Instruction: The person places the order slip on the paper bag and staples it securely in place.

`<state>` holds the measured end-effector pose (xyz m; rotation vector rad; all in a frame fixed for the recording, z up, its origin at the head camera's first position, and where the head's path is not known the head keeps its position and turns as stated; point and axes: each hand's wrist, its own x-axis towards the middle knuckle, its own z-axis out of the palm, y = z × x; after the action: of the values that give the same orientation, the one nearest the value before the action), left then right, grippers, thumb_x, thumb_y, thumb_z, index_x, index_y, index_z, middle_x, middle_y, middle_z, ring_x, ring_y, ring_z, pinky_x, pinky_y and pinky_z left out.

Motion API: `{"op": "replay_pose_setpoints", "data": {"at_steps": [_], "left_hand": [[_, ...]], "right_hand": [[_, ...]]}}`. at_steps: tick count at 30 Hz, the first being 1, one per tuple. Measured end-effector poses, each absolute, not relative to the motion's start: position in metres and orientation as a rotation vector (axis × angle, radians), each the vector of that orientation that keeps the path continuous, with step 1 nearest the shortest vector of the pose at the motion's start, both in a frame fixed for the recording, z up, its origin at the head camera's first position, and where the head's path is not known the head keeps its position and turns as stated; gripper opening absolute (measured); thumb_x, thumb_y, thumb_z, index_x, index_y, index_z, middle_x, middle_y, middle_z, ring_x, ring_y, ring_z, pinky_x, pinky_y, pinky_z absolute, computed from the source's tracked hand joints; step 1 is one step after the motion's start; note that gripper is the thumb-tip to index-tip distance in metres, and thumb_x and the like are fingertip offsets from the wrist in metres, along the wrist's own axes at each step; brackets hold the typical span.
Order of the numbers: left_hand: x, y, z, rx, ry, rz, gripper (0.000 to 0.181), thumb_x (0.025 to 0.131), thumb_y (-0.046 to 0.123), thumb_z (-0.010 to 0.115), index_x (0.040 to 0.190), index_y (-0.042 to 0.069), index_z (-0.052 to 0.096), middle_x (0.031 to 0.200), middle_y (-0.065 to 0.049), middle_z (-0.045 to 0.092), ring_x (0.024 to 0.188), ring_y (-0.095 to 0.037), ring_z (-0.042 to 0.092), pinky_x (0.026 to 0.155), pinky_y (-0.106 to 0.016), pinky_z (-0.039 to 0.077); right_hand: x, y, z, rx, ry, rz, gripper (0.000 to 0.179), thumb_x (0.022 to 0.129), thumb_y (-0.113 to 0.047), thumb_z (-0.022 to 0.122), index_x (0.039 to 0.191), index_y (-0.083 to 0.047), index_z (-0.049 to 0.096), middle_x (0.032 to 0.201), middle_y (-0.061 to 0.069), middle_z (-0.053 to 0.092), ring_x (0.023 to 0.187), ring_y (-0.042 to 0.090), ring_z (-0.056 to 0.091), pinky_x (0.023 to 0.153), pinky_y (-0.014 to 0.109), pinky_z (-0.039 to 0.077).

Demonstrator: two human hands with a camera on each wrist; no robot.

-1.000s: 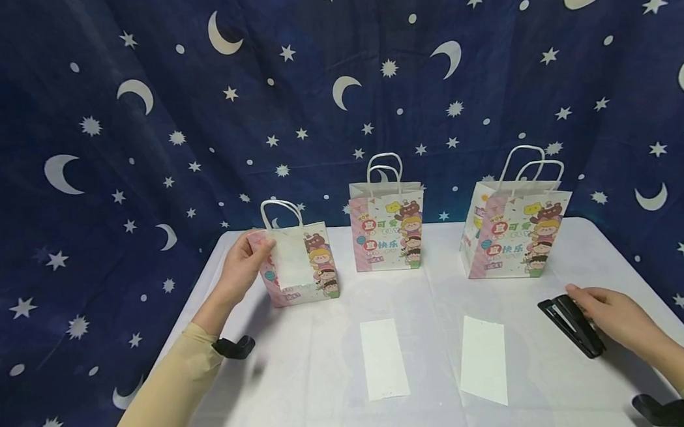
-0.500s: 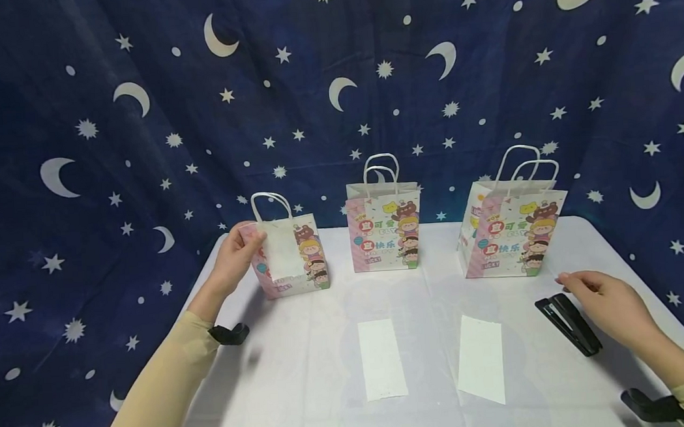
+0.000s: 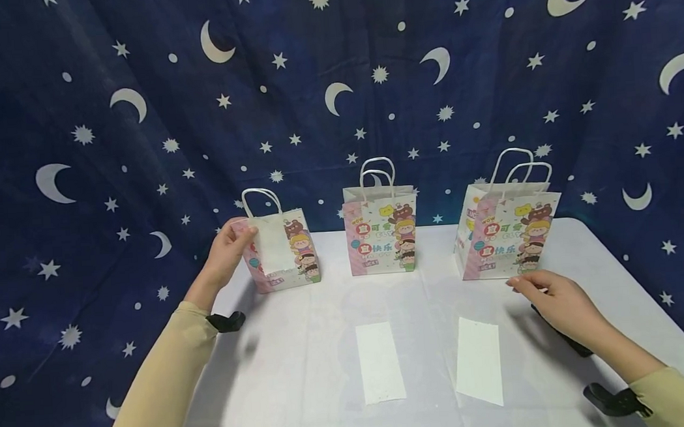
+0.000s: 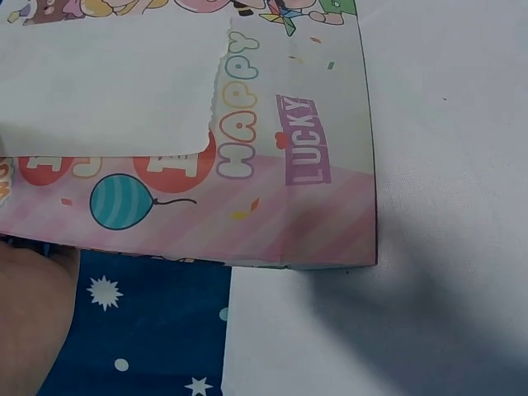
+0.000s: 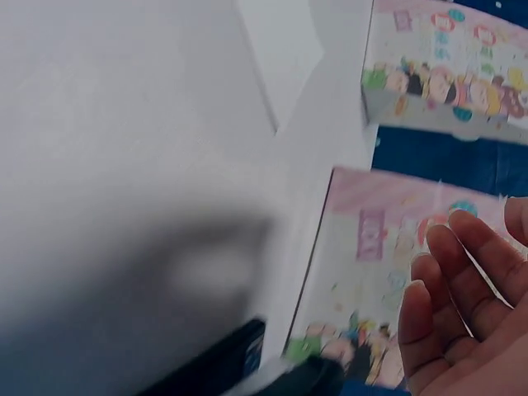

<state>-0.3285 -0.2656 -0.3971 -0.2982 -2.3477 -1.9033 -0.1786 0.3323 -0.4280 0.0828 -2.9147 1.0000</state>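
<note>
At the left of the head view my left hand (image 3: 225,253) pinches the upper left edge of a small paper gift bag (image 3: 306,255), its thumb on the front. A white paper slip (image 3: 274,245) lies flat against that bag's front, also seen in the left wrist view, where the slip (image 4: 107,82) covers part of the printing. My right hand (image 3: 562,308) hovers over the table in front of the right gift bag (image 3: 510,236), holding nothing, its fingers (image 5: 470,280) loosely bent. Beneath it a black stapler (image 3: 581,349) lies mostly hidden by the hand and wrist.
A matching gift bag (image 3: 381,237) stands upright at the back middle. Two white paper slips, one left (image 3: 380,361) and one right (image 3: 478,362), lie on the white tablecloth (image 3: 305,385). A dark blue star-and-moon curtain (image 3: 310,78) hangs behind the table.
My right hand has left the stapler and moved left toward the right bag. My left hand has shifted its bag a little back and left.
</note>
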Motion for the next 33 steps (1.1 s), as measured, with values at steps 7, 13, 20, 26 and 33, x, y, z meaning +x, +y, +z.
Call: {"op": "replay_pose_setpoints", "data": {"at_steps": [7, 13, 20, 26, 33], "left_hand": [[-0.331, -0.263, -0.398, -0.217, -2.329, -1.918, 0.038, 0.105, 0.024, 0.059, 0.134, 0.003, 0.045, 0.109, 0.010, 0.065, 0.104, -0.011, 0.058, 0.095, -0.022, 0.044], [-0.330, -0.261, -0.397, -0.175, -2.290, -1.943, 0.030, 0.104, 0.019, 0.059, 0.129, 0.009, 0.046, 0.116, 0.006, 0.061, 0.110, -0.012, 0.055, 0.098, -0.024, 0.042], [-0.326, -0.261, -0.395, -0.172, -2.266, -1.948, 0.044, 0.103, 0.017, 0.061, 0.142, 0.009, 0.042, 0.123, 0.003, 0.058, 0.112, -0.010, 0.055, 0.095, -0.019, 0.044], [-0.323, -0.263, -0.392, -0.270, -2.202, -1.953, 0.052, 0.103, 0.010, 0.060, 0.150, 0.002, 0.038, 0.130, 0.002, 0.054, 0.117, -0.010, 0.050, 0.097, -0.017, 0.041], [-0.314, -0.263, -0.386, -0.239, -2.061, -1.881, 0.053, 0.102, 0.003, 0.055, 0.151, -0.001, 0.038, 0.149, -0.013, 0.044, 0.131, -0.020, 0.043, 0.105, -0.021, 0.038]], "right_hand": [[-0.188, 0.310, -0.424, 0.162, -2.908, 1.035, 0.051, 0.107, -0.048, 0.049, 0.123, -0.005, 0.071, 0.119, 0.013, 0.068, 0.111, 0.033, 0.059, 0.083, 0.046, 0.049], [-0.197, 0.298, -0.425, 0.229, -2.867, 1.050, 0.047, 0.107, -0.045, 0.052, 0.121, -0.005, 0.072, 0.115, 0.010, 0.072, 0.107, 0.031, 0.063, 0.083, 0.045, 0.051], [-0.202, 0.283, -0.421, 0.247, -2.854, 1.106, 0.049, 0.106, -0.046, 0.054, 0.124, -0.005, 0.071, 0.117, 0.011, 0.071, 0.099, 0.027, 0.063, 0.079, 0.041, 0.052], [-0.208, 0.275, -0.421, 0.268, -2.872, 1.115, 0.052, 0.106, -0.050, 0.052, 0.127, -0.005, 0.070, 0.120, 0.011, 0.069, 0.105, 0.028, 0.063, 0.085, 0.047, 0.052], [-0.213, 0.270, -0.423, 0.273, -2.873, 1.121, 0.051, 0.106, -0.050, 0.052, 0.126, -0.006, 0.070, 0.115, 0.008, 0.070, 0.100, 0.026, 0.061, 0.080, 0.041, 0.051]]}}
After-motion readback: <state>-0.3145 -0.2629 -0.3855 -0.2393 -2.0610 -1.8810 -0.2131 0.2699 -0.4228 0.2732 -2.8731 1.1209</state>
